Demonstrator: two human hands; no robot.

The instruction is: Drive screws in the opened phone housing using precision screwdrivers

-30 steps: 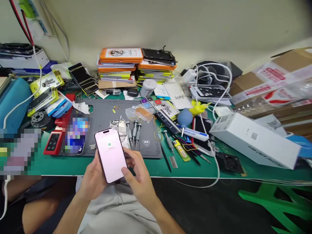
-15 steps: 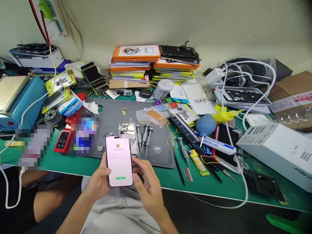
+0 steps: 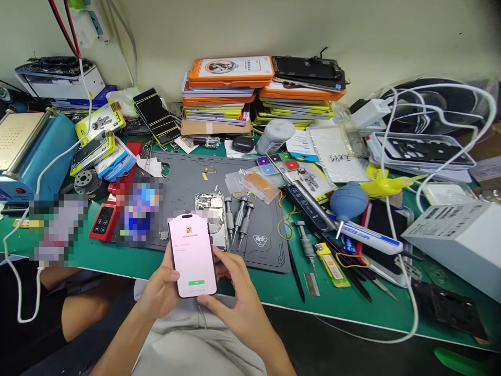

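Observation:
A phone with a lit pale pink screen and a green button is held upright over the bench's front edge. My left hand grips its left side, thumb on the edge of the screen. At the right side is my right hand, its fingers round the phone's edge and its thumb at the bottom right corner. Just behind the phone, an opened phone body lies on the dark grey mat, partly hidden. Beside it are several small screwdrivers.
Stacked orange boxes stand at the back. On the right are a blue blower bulb, a white tube, a white box and looping cables. A blue machine is on the left, near another person's arm.
The camera view has shifted, so the bench items on the right appear farther right. My right thumb has moved down from the phone's right side to its bottom corner.

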